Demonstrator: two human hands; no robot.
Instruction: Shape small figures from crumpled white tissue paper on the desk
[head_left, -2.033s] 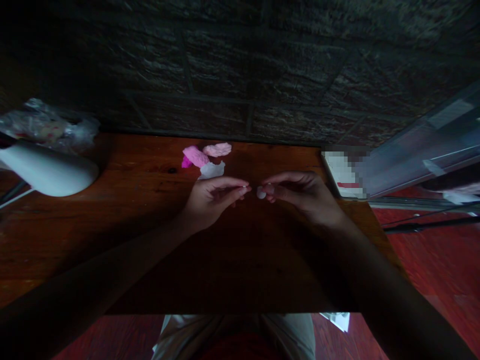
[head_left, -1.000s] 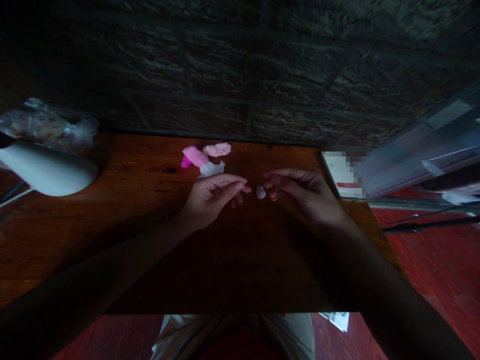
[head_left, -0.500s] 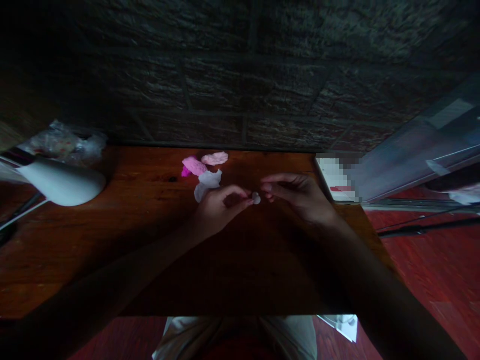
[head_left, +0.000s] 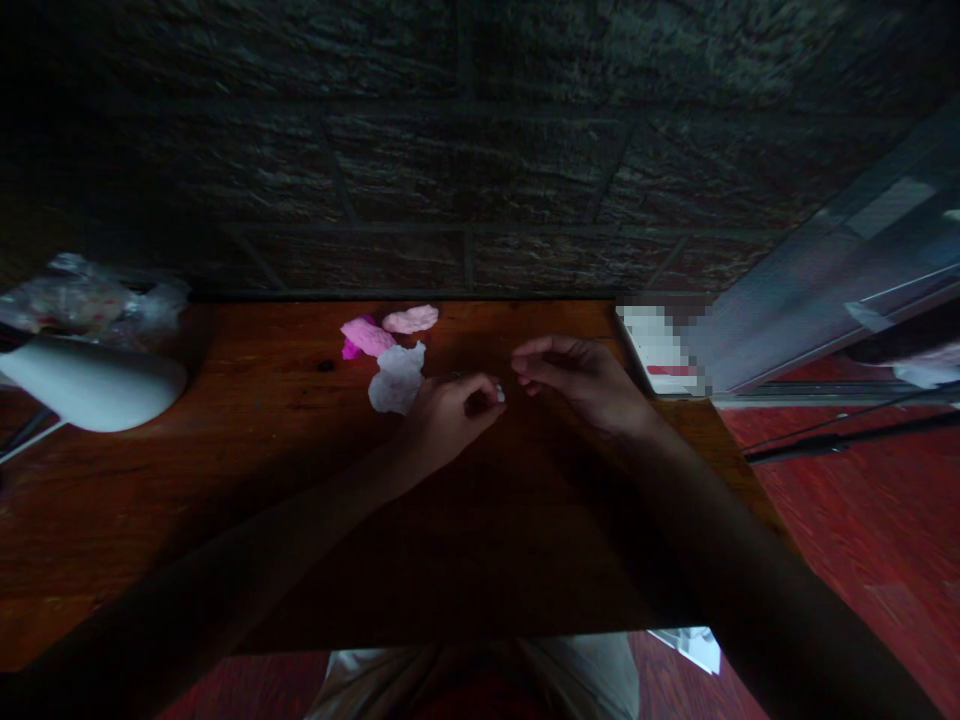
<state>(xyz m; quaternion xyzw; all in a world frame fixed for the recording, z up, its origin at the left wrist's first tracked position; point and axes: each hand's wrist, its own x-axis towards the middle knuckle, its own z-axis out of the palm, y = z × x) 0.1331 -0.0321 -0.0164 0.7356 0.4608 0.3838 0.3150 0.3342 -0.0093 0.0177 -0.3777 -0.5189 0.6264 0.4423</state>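
My left hand pinches a small white piece of modelling clay between thumb and fingertips; most of the piece is hidden by the fingers. Just to its right, my right hand is raised with thumb and fingers pressed together, apart from the left. What it may hold is too small to make out. Beyond my left hand lies a flattened, ragged white sheet of clay. Touching it at the back are a pink lump, a magenta bit and a pale pink lump.
A white lamp-like object stands at the left of the wooden table, with crumpled clear plastic behind it. At the right back corner lies a white box. A dark brick-patterned wall bounds the far edge.
The white piece shows less between my left fingertips, which have curled further around it. My right hand stays close by, fingers together. The whole view has shifted slightly.
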